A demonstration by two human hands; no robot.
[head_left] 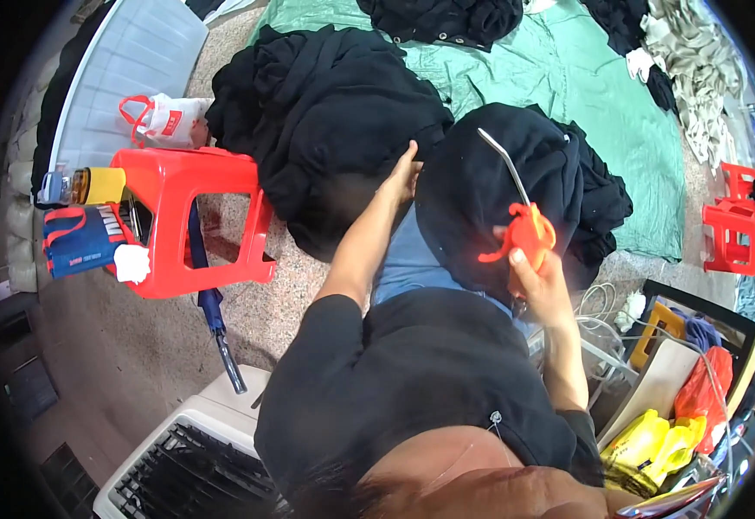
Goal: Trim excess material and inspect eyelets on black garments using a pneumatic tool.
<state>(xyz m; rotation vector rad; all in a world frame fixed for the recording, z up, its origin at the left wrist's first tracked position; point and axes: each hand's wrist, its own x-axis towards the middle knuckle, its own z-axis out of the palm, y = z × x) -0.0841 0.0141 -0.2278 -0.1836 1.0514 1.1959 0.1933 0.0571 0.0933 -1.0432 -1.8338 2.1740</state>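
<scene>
A black garment (490, 203) is spread over my lap and knees. My left hand (405, 176) is at its left edge; one finger shows stretched, the others are curled into the cloth and partly hidden. In my right hand (543, 281) is an orange-red air blow gun (529, 232), gripped by its handle above the garment. Its long bent metal nozzle points up and away to the left. A large heap of black garments (325, 130) lies just beyond my left hand.
To the left stands a red plastic stool (191, 173) with bags and a bottle, and a folded umbrella (213, 316) beside it. Green sheeting (645, 173) covers the floor ahead. At right are white hoses (598, 320) and a yellow bag (645, 445). A white-framed appliance (135, 471) stands behind left.
</scene>
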